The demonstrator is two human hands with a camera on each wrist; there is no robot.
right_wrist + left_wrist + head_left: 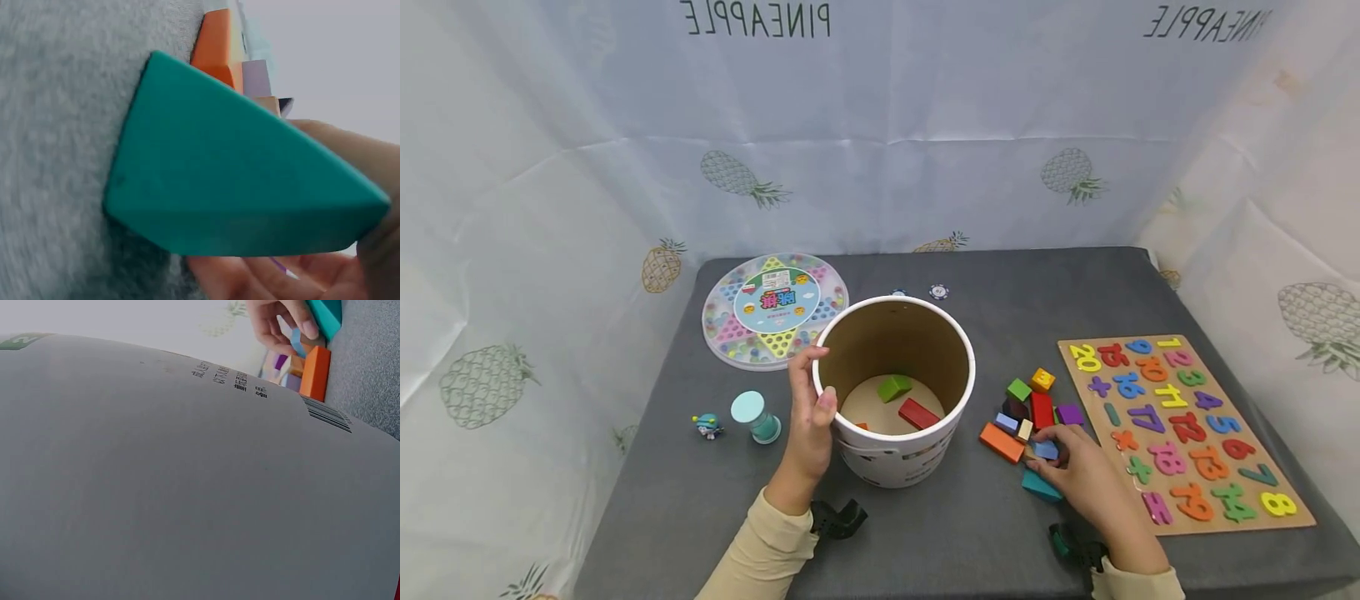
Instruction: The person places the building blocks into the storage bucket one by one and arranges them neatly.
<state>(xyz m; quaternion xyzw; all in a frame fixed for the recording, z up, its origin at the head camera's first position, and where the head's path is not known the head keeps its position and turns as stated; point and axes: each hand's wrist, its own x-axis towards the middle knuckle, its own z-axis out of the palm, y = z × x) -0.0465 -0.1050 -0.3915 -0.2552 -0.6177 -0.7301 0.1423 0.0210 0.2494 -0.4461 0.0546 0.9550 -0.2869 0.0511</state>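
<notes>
A white bucket (891, 467) stands mid-table, and my left hand (810, 417) grips its left rim with the thumb at the inner edge. Inside lie a green block (894, 387), a red block (919, 413) and a bit of orange. The bucket wall (187, 475) fills most of the left wrist view. Right of it, my right hand (1086, 471) pinches a light blue block (1046, 450) between thumb and fingers at the near side of a block pile. A teal block (231, 162) lies just under the thumb and hides much of that hand in the right wrist view.
Around the right fingers sit an orange block (1002, 442), a red block (1042, 409), a purple block (1070, 414) and several others. A number puzzle board (1217, 521) lies at right. At left are a round game board (775, 312), a turquoise hourglass-shaped thing (757, 417) and a small figurine (707, 426).
</notes>
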